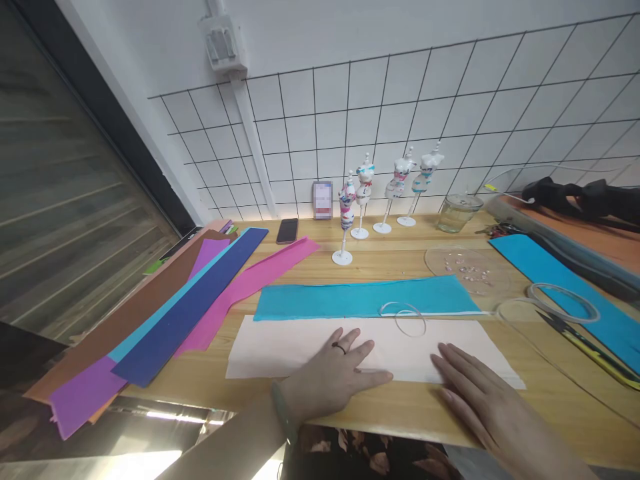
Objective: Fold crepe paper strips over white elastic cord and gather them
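Observation:
A long pale pink strip (280, 347), of paper or thin fabric, lies flat near the table's front edge. My left hand (333, 373) rests on its middle with the fingers spread; a dark ring and a green bangle are on that arm. My right hand (480, 393) lies on the strip's right part, fingers stretched out and close together. Just behind the strip is a teal strip (320, 300), its near edge touching or slightly overlapping it. A loop of thin clear tubing or cord (411, 323) crosses both strips. Neither hand holds anything.
Coloured strips, including a dark blue one (200, 300) and a pink one (250, 283), lie left. Behind stand several mini dress forms (346, 207), a phone (287, 231) and a glass jar (455, 215). Rightward are a clear dish (450, 280), scissors or a cutter (585, 343) and a blue strip (525, 260).

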A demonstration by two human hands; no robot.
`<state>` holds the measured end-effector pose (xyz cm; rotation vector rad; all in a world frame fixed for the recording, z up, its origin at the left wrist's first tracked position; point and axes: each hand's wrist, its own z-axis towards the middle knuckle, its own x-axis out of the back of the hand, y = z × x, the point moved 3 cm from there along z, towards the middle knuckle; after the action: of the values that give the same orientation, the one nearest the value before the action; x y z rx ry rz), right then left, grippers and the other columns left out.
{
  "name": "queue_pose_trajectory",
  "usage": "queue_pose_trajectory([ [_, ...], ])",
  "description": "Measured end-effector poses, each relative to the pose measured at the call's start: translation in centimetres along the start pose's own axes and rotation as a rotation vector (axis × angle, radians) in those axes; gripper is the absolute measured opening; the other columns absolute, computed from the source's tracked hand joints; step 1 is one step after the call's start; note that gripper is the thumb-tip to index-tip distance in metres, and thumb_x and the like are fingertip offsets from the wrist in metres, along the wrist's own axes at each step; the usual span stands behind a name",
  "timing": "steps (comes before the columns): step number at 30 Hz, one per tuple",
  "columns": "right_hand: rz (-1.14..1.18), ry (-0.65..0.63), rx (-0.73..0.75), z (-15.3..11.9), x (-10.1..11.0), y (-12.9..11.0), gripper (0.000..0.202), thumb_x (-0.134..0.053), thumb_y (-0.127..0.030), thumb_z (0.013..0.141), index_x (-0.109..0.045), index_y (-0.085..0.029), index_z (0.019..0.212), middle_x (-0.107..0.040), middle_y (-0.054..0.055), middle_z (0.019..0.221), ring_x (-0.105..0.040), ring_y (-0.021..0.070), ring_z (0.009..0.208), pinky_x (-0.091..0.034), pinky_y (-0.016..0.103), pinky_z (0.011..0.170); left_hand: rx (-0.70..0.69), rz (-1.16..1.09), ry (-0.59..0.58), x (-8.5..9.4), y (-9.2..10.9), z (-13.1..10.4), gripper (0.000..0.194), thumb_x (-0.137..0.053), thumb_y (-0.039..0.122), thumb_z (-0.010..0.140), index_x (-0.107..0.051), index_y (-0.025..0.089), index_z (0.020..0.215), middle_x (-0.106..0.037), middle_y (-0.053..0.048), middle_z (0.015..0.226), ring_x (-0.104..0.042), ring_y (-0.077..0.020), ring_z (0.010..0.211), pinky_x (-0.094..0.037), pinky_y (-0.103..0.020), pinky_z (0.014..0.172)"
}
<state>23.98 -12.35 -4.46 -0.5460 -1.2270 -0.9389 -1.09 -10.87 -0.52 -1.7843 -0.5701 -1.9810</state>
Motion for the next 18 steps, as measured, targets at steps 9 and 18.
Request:
queue_pose_trajectory([
  [9, -0.033, 0.019, -0.063, 2.9, -0.3, 0.7, 0.045, -0.037, -0.044, 0.087, -0.052, -0.021, 0.122, -0.05, 0.01, 0.129, -0.05, 0.0297, 0.108, -0.044, 0.044, 0.081, 0.054, -0.096, 0.037, -0.3, -2.5, 0.7, 0.04, -0.026, 0.023, 0.091, -0.035, 0.018, 0.13, -0.039, -0.004, 0.136, -0.026, -0.0171, 0.129, -0.02, -0.036, 0.106],
  [18, -0.088, 0.064, -0.07, 4.1, -1.2, 1.5, 0.046, -0.032, -0.042, 0.088, -0.056, -0.019, 0.118, -0.052, 0.012, 0.126, -0.052, 0.0302, 0.102, -0.044, 0.042, 0.076, 0.021, -0.081, 0.061, -0.6, -4.6, 1.8, 0.04, -0.025, 0.023, 0.091, -0.037, 0.018, 0.129, -0.038, -0.003, 0.137, -0.025, -0.0151, 0.129, -0.019, -0.034, 0.107],
])
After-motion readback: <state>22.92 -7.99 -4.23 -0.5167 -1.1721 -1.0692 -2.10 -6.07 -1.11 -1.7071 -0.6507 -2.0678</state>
